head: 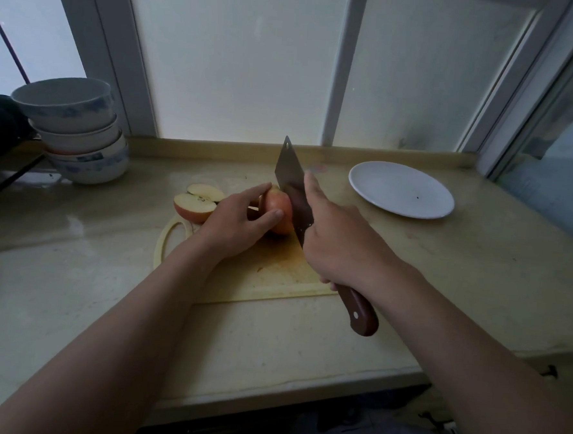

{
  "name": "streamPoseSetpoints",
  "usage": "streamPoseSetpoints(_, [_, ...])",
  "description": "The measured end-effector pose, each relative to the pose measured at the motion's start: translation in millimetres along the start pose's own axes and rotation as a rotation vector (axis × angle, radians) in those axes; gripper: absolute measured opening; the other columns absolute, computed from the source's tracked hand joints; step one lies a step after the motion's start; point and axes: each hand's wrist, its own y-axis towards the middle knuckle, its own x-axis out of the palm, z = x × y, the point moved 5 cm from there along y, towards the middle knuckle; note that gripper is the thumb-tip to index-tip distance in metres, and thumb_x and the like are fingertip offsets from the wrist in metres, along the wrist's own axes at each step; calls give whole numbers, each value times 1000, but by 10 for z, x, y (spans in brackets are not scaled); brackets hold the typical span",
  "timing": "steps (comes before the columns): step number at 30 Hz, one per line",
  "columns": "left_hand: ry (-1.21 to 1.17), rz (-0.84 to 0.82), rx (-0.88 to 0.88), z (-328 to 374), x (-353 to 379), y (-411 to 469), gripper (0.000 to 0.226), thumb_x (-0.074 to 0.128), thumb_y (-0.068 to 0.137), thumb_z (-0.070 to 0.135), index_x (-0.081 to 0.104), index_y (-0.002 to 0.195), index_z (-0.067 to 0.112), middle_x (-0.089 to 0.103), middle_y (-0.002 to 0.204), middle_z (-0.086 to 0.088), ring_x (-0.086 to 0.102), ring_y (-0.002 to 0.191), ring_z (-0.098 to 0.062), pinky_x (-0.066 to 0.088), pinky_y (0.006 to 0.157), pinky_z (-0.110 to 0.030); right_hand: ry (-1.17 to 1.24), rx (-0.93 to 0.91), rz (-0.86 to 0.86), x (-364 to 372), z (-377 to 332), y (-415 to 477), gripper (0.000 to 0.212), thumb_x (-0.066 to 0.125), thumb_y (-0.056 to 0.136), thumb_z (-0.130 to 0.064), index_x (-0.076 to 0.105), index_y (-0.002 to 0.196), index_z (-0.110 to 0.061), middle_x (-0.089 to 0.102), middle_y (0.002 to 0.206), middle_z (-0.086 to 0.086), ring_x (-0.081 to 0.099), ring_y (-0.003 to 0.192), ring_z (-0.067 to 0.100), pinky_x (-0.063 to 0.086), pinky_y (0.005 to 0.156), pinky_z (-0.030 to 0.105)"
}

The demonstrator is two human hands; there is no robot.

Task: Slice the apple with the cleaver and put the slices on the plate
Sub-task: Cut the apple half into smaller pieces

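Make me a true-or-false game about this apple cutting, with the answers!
1. The right hand holds the cleaver. True.
2. The plate already has apple slices on it. False: no slices are on it yet.
3. The left hand holds the apple on the cutting board. True.
4. Two cut pieces lie to the right of the apple. False: they lie to its left.

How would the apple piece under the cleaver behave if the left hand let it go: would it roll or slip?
The apple piece looks rounded where the left hand grips it, so it would probably rock or roll if released. Its cut side is likely wet, so it may slide on the cutting board. It seems firm, not squashed under the cleaver.
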Motion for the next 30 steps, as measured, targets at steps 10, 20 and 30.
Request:
streamPoseSetpoints(10, [3,25,13,2,-10,-7,66,63,95,44,40,153,23,58,142,-5,59,121,-17,51,103,-41,-21,8,-46,21,-17,-59,92,41,99,-6,-11,163,-46,58,96,8,70,64,25,63,52,39])
streamPoseSetpoints(20, [12,33,12,-25,8,5,67,64,94,46,40,153,27,57,142,-4,59,122,-17,50,104,-42,-26,29,-71,14,-54,16,92,42,97,-4,-7,165,-42,56,96,9,70,58,25,60,46,33])
streamPoseSetpoints(30, [39,39,14,7,22,2,67,63,94,46,39,154,25,56,144,-4,59,124,-20,50,105,-45,-16,59,-107,21,-65,137,94,41,95,-2,-8,165,-43,58,104,10,70,58,23,59,46,31])
